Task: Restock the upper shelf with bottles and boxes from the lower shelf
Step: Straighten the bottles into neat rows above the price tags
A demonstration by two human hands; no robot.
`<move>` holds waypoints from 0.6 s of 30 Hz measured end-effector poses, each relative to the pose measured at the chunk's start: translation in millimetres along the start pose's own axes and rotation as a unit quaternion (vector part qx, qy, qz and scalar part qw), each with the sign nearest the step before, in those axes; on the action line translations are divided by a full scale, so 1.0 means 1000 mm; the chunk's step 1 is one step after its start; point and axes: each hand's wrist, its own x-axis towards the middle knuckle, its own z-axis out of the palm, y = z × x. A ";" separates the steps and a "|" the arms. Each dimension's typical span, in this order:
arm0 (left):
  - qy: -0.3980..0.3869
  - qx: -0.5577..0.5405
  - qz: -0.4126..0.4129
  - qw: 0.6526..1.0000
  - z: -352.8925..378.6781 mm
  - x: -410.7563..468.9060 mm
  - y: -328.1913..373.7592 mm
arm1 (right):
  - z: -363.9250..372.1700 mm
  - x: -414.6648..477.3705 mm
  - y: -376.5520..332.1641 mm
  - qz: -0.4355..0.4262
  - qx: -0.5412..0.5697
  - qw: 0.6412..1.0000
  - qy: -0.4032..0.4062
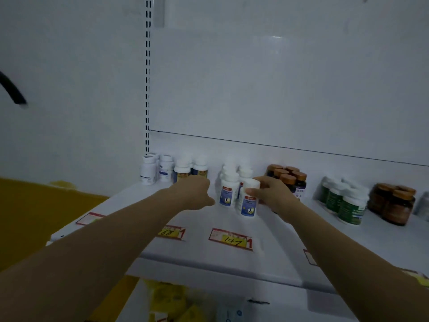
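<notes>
Right grip [267, 194] curls fingers and thumb round white blue-label bottle [248, 203] at upper shelf [209, 249]. Left grip [193, 194] curled beside yellow-label bottles [182, 171]; cannot tell whether it holds one.

One head-worn wide-angle view looks forward and slightly down along both forearms, close to the upper shelf [232, 259]. The left grip [192, 194] and the right grip [271, 194], curled round a white bottle [249, 202], sit mid-frame. The back panel [278, 89] rises beyond them, and the lower shelf [290, 314] shows beneath them.
</notes>
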 end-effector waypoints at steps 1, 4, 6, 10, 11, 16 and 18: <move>-0.005 -0.001 0.006 1.000 0.002 0.005 -0.002 | 0.002 0.006 0.001 -0.007 -0.007 1.000 0.009; -0.019 0.001 0.016 1.000 0.007 0.015 -0.008 | 0.006 0.017 -0.001 -0.017 -0.031 0.999 0.033; -0.025 0.001 0.018 1.000 0.009 0.021 -0.014 | 0.008 0.020 -0.002 -0.022 -0.039 0.998 0.046; -0.025 -0.006 0.019 0.999 0.012 0.027 -0.023 | 0.009 0.023 -0.001 -0.034 -0.067 0.995 0.065; -0.025 -0.007 0.020 0.999 0.012 0.028 -0.025 | 0.010 0.025 -0.001 -0.033 -0.077 0.994 0.072; -0.027 -0.012 0.027 0.999 0.011 0.029 -0.029 | 0.012 0.024 -0.002 -0.028 -0.152 0.985 0.078; -0.025 -0.017 0.027 0.999 0.007 0.026 -0.031 | 0.012 0.020 -0.008 -0.042 -0.187 0.978 0.077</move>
